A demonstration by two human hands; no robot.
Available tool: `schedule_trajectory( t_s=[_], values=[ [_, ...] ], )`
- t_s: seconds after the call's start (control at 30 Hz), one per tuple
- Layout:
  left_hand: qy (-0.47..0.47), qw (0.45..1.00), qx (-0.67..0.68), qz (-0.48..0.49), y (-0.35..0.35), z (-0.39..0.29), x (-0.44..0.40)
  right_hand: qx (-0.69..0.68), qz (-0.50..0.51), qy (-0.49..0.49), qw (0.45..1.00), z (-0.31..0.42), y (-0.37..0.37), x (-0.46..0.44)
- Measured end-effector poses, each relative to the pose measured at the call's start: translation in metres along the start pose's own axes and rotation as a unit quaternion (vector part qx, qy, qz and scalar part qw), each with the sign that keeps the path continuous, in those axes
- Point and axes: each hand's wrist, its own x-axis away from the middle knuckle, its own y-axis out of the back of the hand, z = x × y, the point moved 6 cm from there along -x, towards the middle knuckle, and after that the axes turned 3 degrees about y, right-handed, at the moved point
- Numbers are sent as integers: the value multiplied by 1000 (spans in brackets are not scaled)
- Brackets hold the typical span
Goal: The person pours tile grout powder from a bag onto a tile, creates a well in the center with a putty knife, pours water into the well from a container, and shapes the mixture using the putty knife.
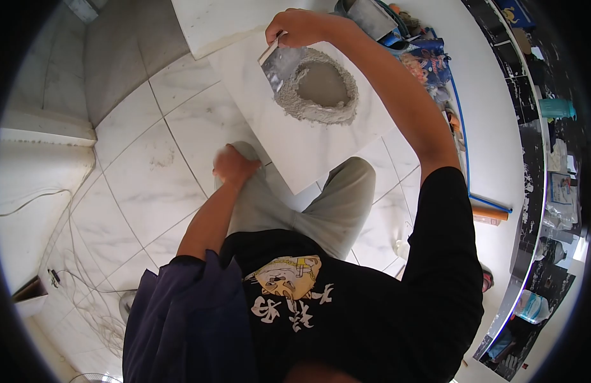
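My right hand [302, 27] is closed on a wide putty knife [281, 69] with a pale back edge. Its metal blade slants down at the left edge of a ring of grey powder [289, 108], which looks like cement or plaster. A pool of grey liquid [322, 84] fills the hollow of the ring. Both lie on a white marbled slab [295, 150] in front of my knees. My left hand [237, 166] rests on my left knee, slightly blurred; its fingers are partly hidden, loosely apart, and hold nothing.
Behind my right forearm stands a dark bucket [369, 18], with bags and loose items [429, 64] beside it. A blue rod [464, 137] lies along the right. Shelving [538, 166] with packages lines the far right. Cable [94, 313] coils over floor tiles [133, 204] at left.
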Motion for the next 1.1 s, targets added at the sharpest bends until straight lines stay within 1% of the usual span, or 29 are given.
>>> schedule_trajectory(
  t_s=[0.03,0.1,0.13,0.2,0.23,0.27,0.3,0.33,0.4,0.57,0.73,0.8,0.83,0.9,1.0,1.1],
  values=[
    [3,1000,-1,1,1,-1,1,1,-1,-2,1000,-5,2,2],
    [13,1000,1,11,5,-2,4,34,-99,-61,993,-25,16,4],
    [27,999,5,20,6,-1,4,37,-100,-60,993,-38,16,6],
    [20,1000,11,13,4,1,1,117,-204,-50,971,-64,28,17],
    [12,1000,14,8,2,2,0,117,-203,-47,971,-81,24,20],
    [14,1000,15,10,2,3,1,126,-200,-90,967,-105,20,25],
    [11,1000,8,4,2,2,2,136,-198,-134,961,-111,20,30],
    [7,1000,1,-2,3,0,3,136,-197,-134,962,-111,16,36],
    [13,1000,1,2,5,-1,5,120,-230,-227,939,-119,12,57],
    [13,1000,2,6,3,0,2,94,-261,-244,929,-161,-10,69],
    [16,1000,-1,9,3,0,2,68,-278,-247,926,-163,-16,68],
    [17,1000,-4,5,3,-1,4,62,-244,-220,943,-161,-19,61],
    [19,1000,-5,0,4,-1,5,62,-245,-222,942,-159,-18,61],
    [8,1000,-8,6,4,-1,4,18,-208,-232,950,-163,-21,59],
    [-1,1000,-10,7,4,-1,3,22,-211,-210,954,-164,-18,58],
    [-1,1000,-12,2,2,-1,3,0,-228,-216,949,-156,-11,75]
  ],
)
